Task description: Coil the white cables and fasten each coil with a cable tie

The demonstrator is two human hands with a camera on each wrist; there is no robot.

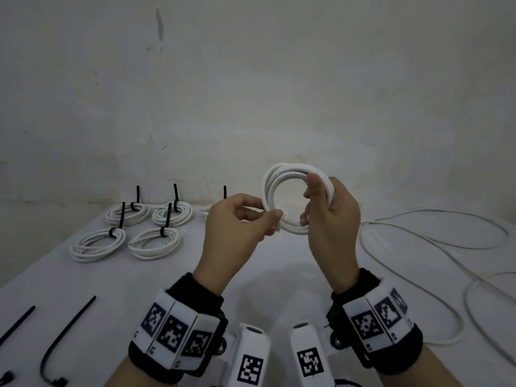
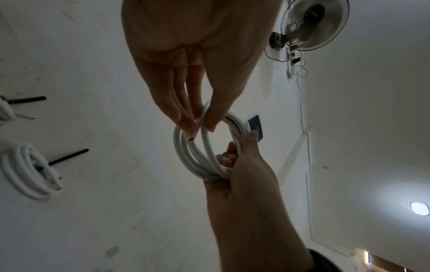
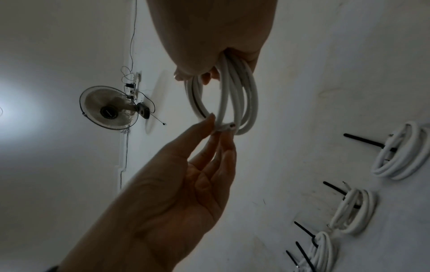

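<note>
A white cable coil (image 1: pixel 270 191) (image 2: pixel 186 158) (image 3: pixel 246 103) hangs in the air above the table's middle, with no tie on it. My right hand (image 1: pixel 329 216) (image 2: pixel 242 165) (image 3: pixel 218 46) grips the coil's right side, thumb inside the ring. My left hand (image 1: pixel 240 222) (image 2: pixel 186 92) (image 3: pixel 186 184) pinches the cable's cut end (image 2: pixel 190 140) (image 3: pixel 229 126) at the coil's lower left. Two loose black cable ties (image 1: pixel 69 325) (image 1: pixel 16 325) lie at the table's near left.
Several tied coils (image 1: pixel 97 244) (image 1: pixel 155 243) (image 1: pixel 127 215) (image 1: pixel 173 213) with upright black tie tails lie at the far left of the white table (image 1: pixel 251 275). Loose white cable (image 1: pixel 435 233) sprawls over the right side. A wall (image 1: pixel 251 93) stands behind. A wall fan (image 2: pixel 314 24) (image 3: pixel 109 108) hangs overhead.
</note>
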